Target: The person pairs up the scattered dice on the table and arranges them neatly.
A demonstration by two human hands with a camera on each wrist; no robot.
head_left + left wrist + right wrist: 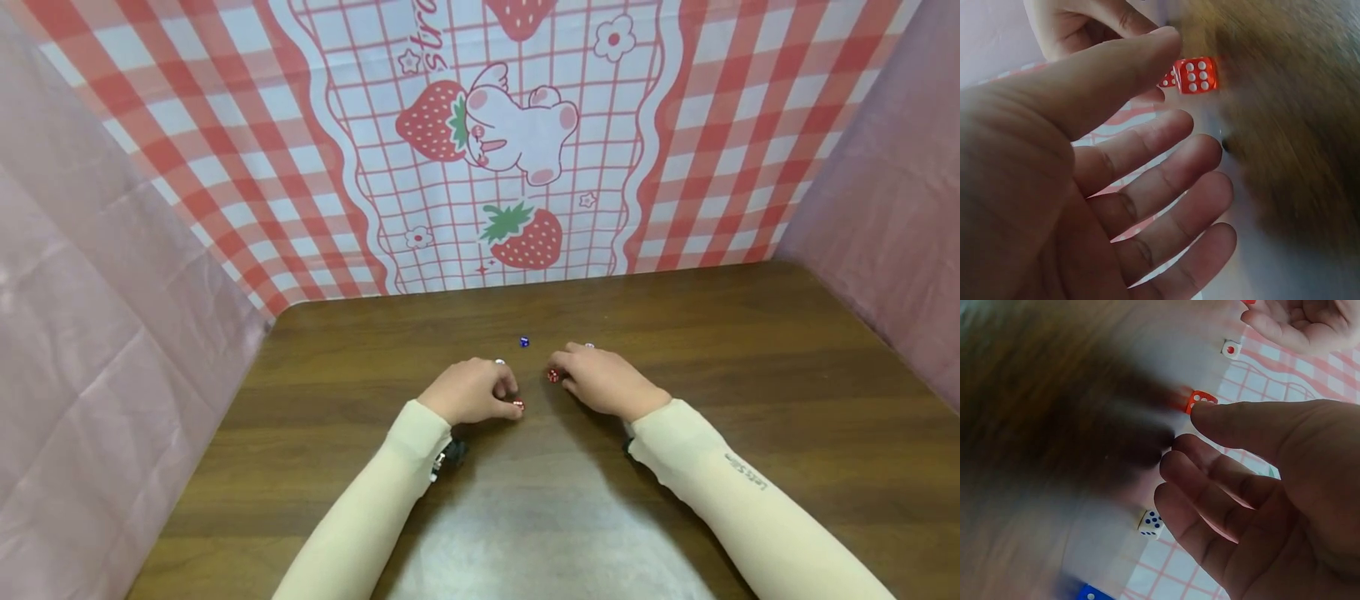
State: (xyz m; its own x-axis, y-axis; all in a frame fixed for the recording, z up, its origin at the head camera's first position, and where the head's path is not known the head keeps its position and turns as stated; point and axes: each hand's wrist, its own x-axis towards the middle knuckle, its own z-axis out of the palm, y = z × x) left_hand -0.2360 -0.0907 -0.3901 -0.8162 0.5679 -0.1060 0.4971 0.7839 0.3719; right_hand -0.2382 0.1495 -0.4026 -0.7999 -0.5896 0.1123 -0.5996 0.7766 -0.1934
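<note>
My left hand [472, 393] is low over the table, its thumb tip next to a red die [519, 405]. In the left wrist view that red die [1197, 75] shows six white pips just past the thumb; the other fingers are spread apart from it. My right hand [606, 382] reaches in from the other side, fingertips beside a second red die [552, 376]. The right wrist view has the thumb tip overlapping this red die [1200, 400]; whether they touch I cannot tell. The other fingers are loosely bent, with nothing visible between them.
A blue die [524, 342] lies beyond the gap between the hands. One white die [499, 362] peeks out behind the left hand, another white die [589, 345] behind the right. A checked strawberry cloth [525, 150] rises at the back edge of the wooden table [360, 350].
</note>
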